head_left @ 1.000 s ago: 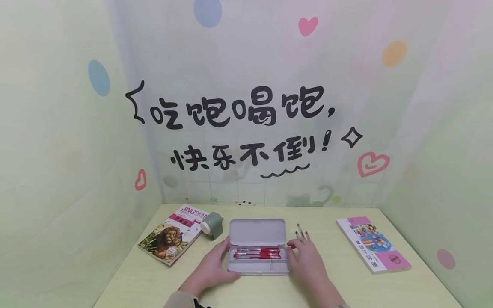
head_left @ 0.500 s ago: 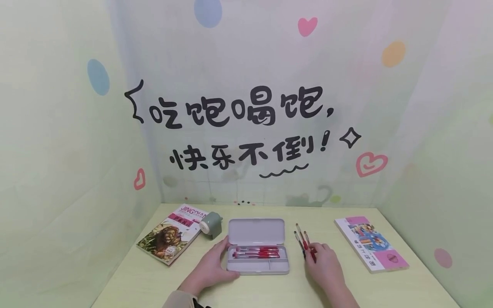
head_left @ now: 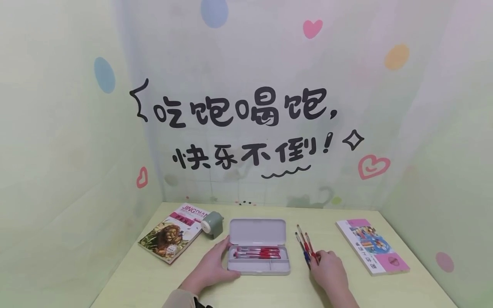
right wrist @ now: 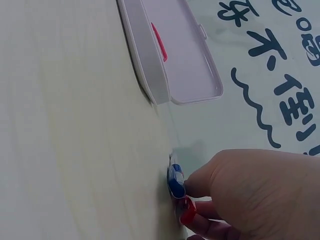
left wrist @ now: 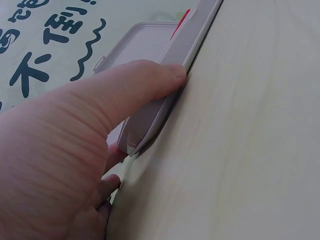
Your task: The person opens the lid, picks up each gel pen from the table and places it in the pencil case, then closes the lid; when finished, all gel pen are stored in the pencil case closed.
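An open grey-lilac pencil case (head_left: 248, 268) stands before me, its lid (head_left: 257, 232) raised at the back. Red pens (head_left: 257, 254) lie in its long rear compartment. My left hand (head_left: 212, 267) grips the left end of the case; in the left wrist view the thumb (left wrist: 167, 77) presses on its front edge. To the right of the case, my right hand (head_left: 329, 271) pinches the near ends of loose pens (head_left: 307, 241) on the table. Close up, a blue pen end (right wrist: 176, 182) sits against the thumb, and a red one (right wrist: 188, 212) against the fingers.
A magazine (head_left: 169, 239) with a lion on its cover lies at the left, and a grey-green pencil sharpener (head_left: 212, 224) stands beside it. At the right is a pink-and-white book (head_left: 371, 246). Pale walls with printed lettering (head_left: 246, 124) enclose the table.
My right hand has left the right end of the case and moved right to the near ends of the loose pens. The left hand has stayed on the case.
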Demonstrator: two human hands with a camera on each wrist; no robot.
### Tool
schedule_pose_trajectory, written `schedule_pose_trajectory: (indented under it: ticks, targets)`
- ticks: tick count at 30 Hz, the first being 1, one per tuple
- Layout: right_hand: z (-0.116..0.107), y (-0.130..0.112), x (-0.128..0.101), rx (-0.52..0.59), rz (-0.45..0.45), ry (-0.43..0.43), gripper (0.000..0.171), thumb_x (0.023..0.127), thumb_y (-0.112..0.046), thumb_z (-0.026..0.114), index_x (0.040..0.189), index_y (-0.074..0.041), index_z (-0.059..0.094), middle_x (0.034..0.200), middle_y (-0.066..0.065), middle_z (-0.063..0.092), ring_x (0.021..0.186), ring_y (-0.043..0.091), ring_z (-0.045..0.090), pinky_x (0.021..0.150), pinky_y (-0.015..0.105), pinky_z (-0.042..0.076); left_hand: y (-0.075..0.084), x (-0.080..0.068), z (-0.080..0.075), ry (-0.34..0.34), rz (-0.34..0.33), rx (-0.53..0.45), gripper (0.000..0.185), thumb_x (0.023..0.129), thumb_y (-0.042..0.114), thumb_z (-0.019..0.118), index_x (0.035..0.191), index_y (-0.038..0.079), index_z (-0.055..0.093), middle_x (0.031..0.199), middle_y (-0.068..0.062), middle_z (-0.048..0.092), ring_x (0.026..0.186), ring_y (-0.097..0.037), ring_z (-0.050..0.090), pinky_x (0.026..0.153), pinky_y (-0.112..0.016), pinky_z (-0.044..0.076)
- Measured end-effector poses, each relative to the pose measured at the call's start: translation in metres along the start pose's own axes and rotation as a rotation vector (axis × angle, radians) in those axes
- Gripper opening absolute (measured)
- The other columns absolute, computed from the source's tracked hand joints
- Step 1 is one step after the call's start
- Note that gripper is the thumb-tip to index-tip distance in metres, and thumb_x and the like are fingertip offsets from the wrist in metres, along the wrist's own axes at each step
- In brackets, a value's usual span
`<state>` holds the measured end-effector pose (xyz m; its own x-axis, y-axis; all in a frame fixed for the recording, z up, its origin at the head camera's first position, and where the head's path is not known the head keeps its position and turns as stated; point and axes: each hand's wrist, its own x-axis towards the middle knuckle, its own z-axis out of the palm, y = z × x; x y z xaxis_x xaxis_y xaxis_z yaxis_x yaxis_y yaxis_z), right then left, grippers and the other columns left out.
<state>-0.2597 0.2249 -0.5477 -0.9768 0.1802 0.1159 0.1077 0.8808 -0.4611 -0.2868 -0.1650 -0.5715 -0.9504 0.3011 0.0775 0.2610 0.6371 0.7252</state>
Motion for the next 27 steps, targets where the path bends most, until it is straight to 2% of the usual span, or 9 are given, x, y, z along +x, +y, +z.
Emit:
schedule_pose_trajectory:
  ticks: [15, 21, 27]
  targets:
    - [-0.0022, -0.0028, -0.0003, 0.024, 0.046, -0.017, 0.033, 0.102, -0.021, 0.07, 0.121, 0.006, 0.074, 0.095, 0.016, 0.07, 0.081, 0.026, 0.062, 0.07, 0.047, 0.058, -0.0018, 0.0021, 0.0013, 0.001, 0.007, 0.0, 0.135, 0.07, 0.057, 0.099, 0.176, 0.015, 0.026, 0.176, -0.015, 0.044, 0.163, -0.046, 0.038, 0.134, -0.071, 0.032]
    - [-0.002, -0.0034, -0.0012, 0.046, 0.066, 0.0, 0.033, 0.101, -0.02, 0.071, 0.12, 0.006, 0.075, 0.094, 0.015, 0.07, 0.08, 0.024, 0.061, 0.067, 0.042, 0.055, 0.0009, -0.0001, 0.0001, 0.001, 0.023, 0.009, 0.136, 0.071, 0.055, 0.098, 0.174, 0.005, 0.026, 0.171, -0.017, 0.049, 0.163, -0.048, 0.039, 0.133, -0.071, 0.032]
    - [-0.0029, -0.0017, -0.0014, 0.06, 0.078, 0.005, 0.033, 0.101, -0.02, 0.069, 0.12, 0.005, 0.075, 0.096, 0.016, 0.071, 0.08, 0.025, 0.063, 0.065, 0.041, 0.054, 0.0029, -0.0014, -0.0005, 0.001, 0.024, 0.012, 0.136, 0.071, 0.056, 0.098, 0.174, 0.005, 0.026, 0.172, -0.017, 0.048, 0.163, -0.048, 0.039, 0.133, -0.072, 0.032]
